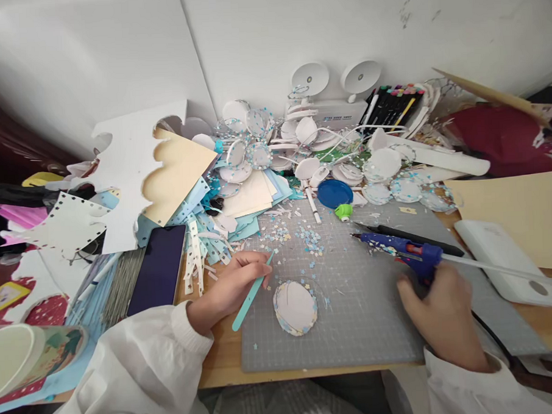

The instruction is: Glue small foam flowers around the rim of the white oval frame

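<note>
Between the thumb and fingers of my left hand (240, 282) is a pair of teal tweezers (252, 299), with the thin tip pointing up and away. Just right of it, a round white disc (295, 308) lies on the grey cutting mat (355, 338), its rim dotted with small blue and cream stars. My right hand (443, 315) is around the handle of a blue hot glue gun (408, 250); some fingers are hidden. The nozzle points left, and a long glue stick sticks out of the back. Loose paper stars (309, 239) are scattered beyond the disc.
Star-trimmed white discs (259, 140) pile up along the wall. A blue lid (334, 194), a green cap (343, 212) and a black pen-like tool (419, 240) lie on the mat. Left are a phone (157, 270) and a paper cup (40, 357); right, a white device (507, 264).
</note>
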A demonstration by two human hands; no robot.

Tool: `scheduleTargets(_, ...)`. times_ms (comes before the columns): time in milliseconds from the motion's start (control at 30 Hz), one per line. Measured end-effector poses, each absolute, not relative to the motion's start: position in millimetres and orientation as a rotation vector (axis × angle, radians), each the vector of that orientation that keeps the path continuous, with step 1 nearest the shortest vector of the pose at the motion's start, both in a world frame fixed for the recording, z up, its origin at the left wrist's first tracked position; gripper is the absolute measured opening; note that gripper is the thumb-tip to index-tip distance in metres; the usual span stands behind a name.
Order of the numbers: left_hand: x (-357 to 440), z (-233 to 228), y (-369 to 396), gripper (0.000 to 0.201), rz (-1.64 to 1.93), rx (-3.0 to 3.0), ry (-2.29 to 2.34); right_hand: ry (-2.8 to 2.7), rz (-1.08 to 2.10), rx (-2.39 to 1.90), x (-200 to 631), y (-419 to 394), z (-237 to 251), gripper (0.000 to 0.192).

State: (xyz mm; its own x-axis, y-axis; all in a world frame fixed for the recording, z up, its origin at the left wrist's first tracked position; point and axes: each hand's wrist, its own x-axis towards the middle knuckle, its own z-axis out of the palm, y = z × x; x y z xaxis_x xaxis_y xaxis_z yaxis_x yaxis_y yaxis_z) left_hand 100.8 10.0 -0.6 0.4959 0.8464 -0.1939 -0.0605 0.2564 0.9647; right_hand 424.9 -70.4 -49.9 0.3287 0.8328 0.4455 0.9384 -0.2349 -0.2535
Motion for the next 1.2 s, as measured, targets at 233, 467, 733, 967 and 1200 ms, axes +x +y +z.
scheduleTargets(233,101,-4,8,0.029,0.721,1.146,0.84,-1.415,-0.254,-2.29,412,-46,-23,0.05)
scheduleTargets(467,100,-7,8,0.031,0.68,1.262,0.844,-1.367,-0.169,-1.83,371,-11,9,0.032)
scheduleTargets(733,99,-6,10,0.032,0.658,1.277,0.834,-1.635,-0.019,-1.453,341,-2,-24,0.02)
scheduleTargets(967,98,-5,12,0.03,0.657,1.302,0.767,-1.684,-0.01,-1.47,345,-3,-30,0.017)
scheduleTargets(1200,98,-7,13,0.031,0.632,1.328,0.79,-1.678,-0.04,-1.481,346,-1,-31,0.016)
